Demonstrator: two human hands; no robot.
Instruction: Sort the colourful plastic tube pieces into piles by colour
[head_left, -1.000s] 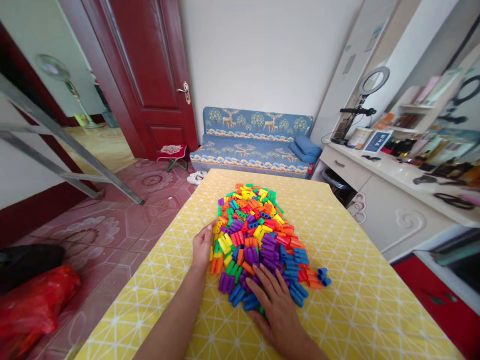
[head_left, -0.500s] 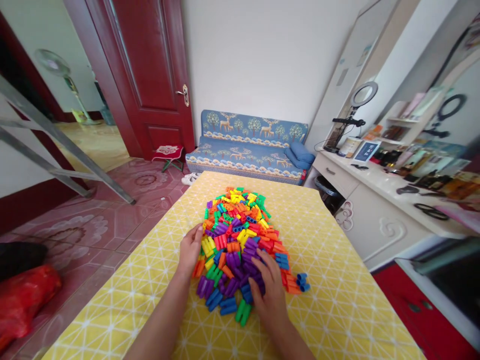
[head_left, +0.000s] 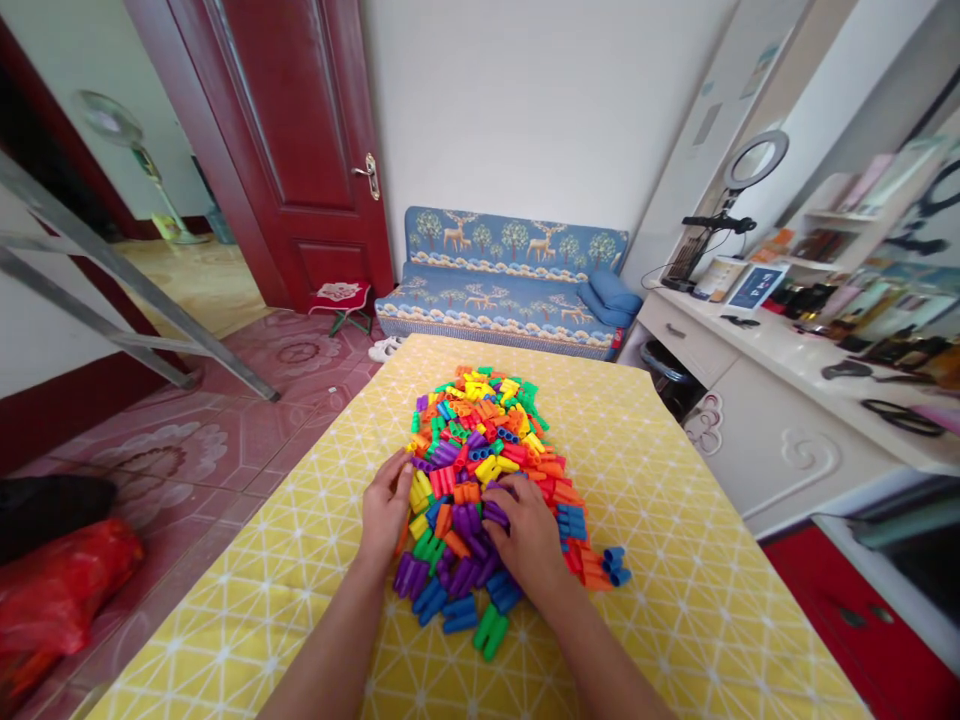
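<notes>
Currently, a heap of colourful pieces [head_left: 466,492] is spread across the yellow surface [head_left: 675,560]. Purple pieces [head_left: 496,511] are partly covered by the curled right hand [head_left: 529,530], and the left hand [head_left: 385,512] is placed at the heap's left edge; whether either is clamped on anything cannot be told.

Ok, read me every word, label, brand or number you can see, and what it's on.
Nothing reads clearly.
Blue-and-white panel on the white dresser: pale letter-like marks, too blurred to read.
Tub beside it: label too small to read.
Colourful plastic pieces: no lettering visible.
</notes>
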